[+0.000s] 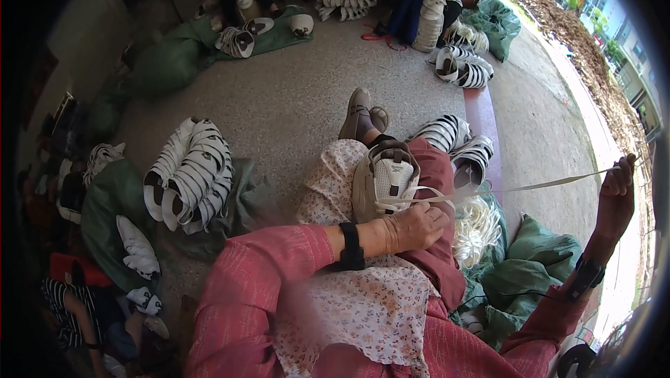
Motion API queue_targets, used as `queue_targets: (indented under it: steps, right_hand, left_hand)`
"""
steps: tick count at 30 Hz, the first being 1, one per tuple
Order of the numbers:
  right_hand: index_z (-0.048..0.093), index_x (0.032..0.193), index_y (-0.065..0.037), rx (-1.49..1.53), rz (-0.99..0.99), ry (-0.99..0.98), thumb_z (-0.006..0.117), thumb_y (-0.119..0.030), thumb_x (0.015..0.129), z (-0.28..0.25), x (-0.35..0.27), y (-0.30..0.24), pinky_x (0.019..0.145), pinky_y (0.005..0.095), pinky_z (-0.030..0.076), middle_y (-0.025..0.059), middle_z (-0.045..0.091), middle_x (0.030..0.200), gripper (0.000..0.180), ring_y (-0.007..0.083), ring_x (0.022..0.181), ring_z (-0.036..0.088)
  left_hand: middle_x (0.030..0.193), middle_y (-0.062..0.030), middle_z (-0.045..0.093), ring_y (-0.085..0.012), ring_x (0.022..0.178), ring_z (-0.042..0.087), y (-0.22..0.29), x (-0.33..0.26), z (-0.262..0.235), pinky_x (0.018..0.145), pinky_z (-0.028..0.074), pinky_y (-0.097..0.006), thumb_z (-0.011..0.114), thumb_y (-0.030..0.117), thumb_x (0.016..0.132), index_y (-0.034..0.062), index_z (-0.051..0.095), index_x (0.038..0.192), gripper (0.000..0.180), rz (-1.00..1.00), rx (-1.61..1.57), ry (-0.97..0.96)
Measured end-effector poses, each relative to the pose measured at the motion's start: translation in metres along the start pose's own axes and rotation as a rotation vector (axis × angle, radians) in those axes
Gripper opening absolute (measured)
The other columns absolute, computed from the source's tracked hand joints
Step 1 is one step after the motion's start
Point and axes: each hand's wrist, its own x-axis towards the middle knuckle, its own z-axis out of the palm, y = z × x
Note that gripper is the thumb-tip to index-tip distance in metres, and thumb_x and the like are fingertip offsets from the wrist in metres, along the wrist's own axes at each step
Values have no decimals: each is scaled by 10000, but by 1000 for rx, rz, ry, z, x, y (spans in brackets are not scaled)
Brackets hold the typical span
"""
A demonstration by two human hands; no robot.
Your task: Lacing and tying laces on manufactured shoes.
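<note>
A beige and white shoe upper (393, 175) lies across my lap with its toe pointing away from me. A flat white shoelace (530, 186) runs from its eyelets far out to the right, stretched nearly straight. My right hand (618, 175) is raised at the far right, closed on the lace's outer part. My left hand (419, 226) is curled shut just below the shoe, close beside the laces; its fingertips are turned away, so what it holds is hidden. A loose bundle of white laces (478, 230) hangs beside my right thigh.
Stacked white uppers (190, 175) stand at left on a green sack (112, 217); more uppers (447, 134) lie beyond my knee. Green sacks (534, 259) sit at right. Two people work at the back, one with a stack of uppers (429, 22). Another person (84, 308) is at lower left.
</note>
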Motion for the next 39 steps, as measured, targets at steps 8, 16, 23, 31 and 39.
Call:
queue_targets:
  steps: [8, 16, 23, 31, 39]
  right_hand:
    - [414, 1236, 46, 13, 18, -129, 442, 53, 997, 25, 2, -4, 570, 249, 378, 40, 405, 846, 240, 113, 607, 387]
    - [428, 1212, 42, 46, 2, -129, 378, 4, 1043, 16, -4, -5, 575, 255, 379, 49, 396, 804, 180, 129, 604, 361]
    - [420, 1250, 48, 15, -38, -86, 380, 14, 1039, -1, -15, -5, 581, 249, 382, 54, 424, 823, 218, 125, 607, 376]
    - [442, 1233, 36, 52, -60, -40, 460, 63, 984, 0, -26, -16, 551, 232, 390, 38, 465, 824, 250, 102, 583, 420]
    - [445, 1263, 57, 64, -73, -18, 412, 52, 1009, 3, -19, -9, 570, 237, 394, 39, 448, 830, 257, 100, 598, 411]
  left_hand:
    - [1337, -175, 565, -322, 1297, 495, -2, 6, 12, 1094, 387, -434, 504, 198, 885, -6, 594, 1261, 437, 15, -100, 197]
    - [1336, -315, 525, -427, 1298, 471, -9, 2, 18, 1137, 289, -579, 431, 190, 943, -14, 524, 1364, 477, -161, 177, -237]
    - [1046, -141, 652, -299, 1109, 604, -12, 5, -5, 1057, 413, -476, 517, 154, 912, 26, 631, 1184, 321, 41, -211, 70]
    - [921, -49, 616, -211, 864, 613, -80, 17, -52, 826, 488, -350, 701, 128, 805, 69, 667, 930, 143, -76, -550, 421]
    - [792, -37, 581, -194, 795, 610, -41, 20, -79, 772, 496, -347, 721, 125, 791, 56, 662, 929, 164, 113, -663, 521]
